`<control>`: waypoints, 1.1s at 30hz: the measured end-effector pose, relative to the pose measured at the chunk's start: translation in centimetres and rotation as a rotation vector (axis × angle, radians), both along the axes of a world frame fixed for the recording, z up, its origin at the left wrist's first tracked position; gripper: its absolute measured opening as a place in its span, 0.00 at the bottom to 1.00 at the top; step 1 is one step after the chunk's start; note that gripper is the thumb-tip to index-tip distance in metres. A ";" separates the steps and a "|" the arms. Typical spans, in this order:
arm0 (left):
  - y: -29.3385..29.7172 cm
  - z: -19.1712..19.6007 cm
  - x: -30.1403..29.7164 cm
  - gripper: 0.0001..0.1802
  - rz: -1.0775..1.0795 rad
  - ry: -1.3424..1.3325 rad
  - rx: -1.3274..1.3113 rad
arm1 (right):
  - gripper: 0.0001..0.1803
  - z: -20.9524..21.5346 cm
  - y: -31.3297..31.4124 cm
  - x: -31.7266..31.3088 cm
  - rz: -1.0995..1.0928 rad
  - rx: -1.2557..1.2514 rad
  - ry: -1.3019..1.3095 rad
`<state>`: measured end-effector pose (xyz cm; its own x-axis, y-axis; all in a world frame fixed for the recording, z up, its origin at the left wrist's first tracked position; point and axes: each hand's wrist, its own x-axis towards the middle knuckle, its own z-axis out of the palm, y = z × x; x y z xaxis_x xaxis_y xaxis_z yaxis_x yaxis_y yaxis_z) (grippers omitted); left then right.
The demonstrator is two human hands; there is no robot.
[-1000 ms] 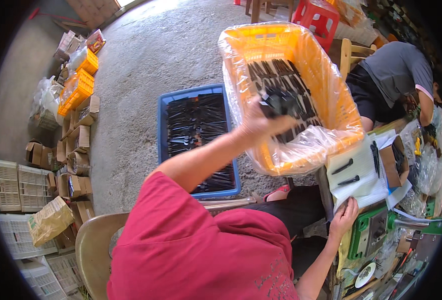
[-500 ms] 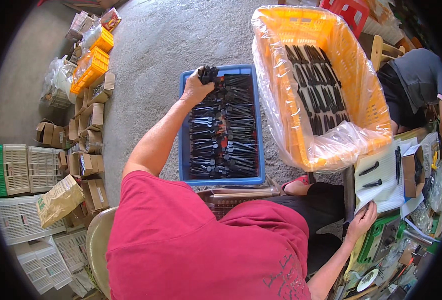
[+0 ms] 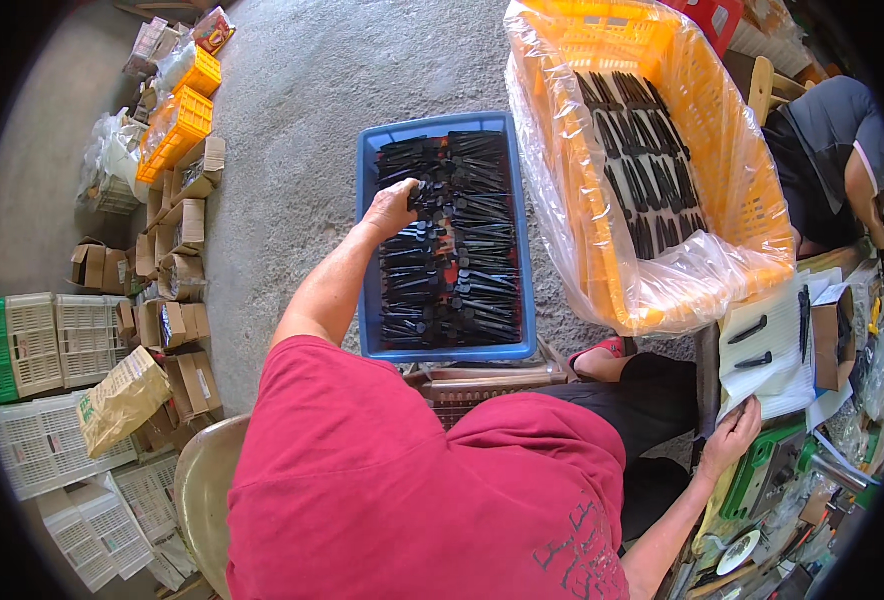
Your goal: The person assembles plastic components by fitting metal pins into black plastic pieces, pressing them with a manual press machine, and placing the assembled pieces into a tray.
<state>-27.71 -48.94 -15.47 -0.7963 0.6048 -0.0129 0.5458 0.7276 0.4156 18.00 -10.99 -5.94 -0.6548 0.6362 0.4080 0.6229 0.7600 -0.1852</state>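
In the blue tray [image 3: 365, 300] before me lie many long black tapered pieces [image 3: 487, 245] with wider heads, stacked in two columns. My left hand [image 3: 390, 210] reaches over the tray's left side, its fingers closed around the heads of some black pieces [image 3: 418, 194]. At my right, my right hand [image 3: 734, 432] pinches the near edge of a white ribbed sheet [image 3: 782, 375]. Two loose black pieces [image 3: 752, 360] rest on that sheet, and a further dark stack stands at its far right edge.
A yellow crate [image 3: 652, 318] lined with clear plastic holds rows of black pieces on white sheets. Beyond it, another person [image 3: 822, 160] bends down. A green metal device [image 3: 762, 475] stands by my right hand. Cardboard boxes [image 3: 187, 225] and pale crates [image 3: 52, 440] line the left.
My left hand has moved nearer me within the tray. The bunch it held up is no longer raised, and black pieces now lie at the tray's far left. My right hand keeps its place on the sheet.
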 end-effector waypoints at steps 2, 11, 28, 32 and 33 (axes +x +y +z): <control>-0.2 -0.4 -0.2 0.23 0.006 -0.015 -0.019 | 0.17 0.1 0.0 0.0 -0.002 0.002 -0.004; -0.9 -2.2 0.0 0.22 -0.025 0.050 -0.201 | 0.17 -0.1 0.2 0.0 -0.018 0.014 0.001; -1.7 -1.6 0.1 0.26 -0.086 0.051 -0.337 | 0.16 0.0 0.0 -0.1 -0.024 0.004 -0.006; -1.8 -1.1 0.0 0.34 -0.044 -0.029 -0.274 | 0.16 0.2 -0.1 -0.2 -0.036 -0.010 -0.007; -1.6 -0.6 0.0 0.37 -0.036 -0.076 -0.257 | 0.16 0.0 0.0 -0.1 -0.022 0.002 0.002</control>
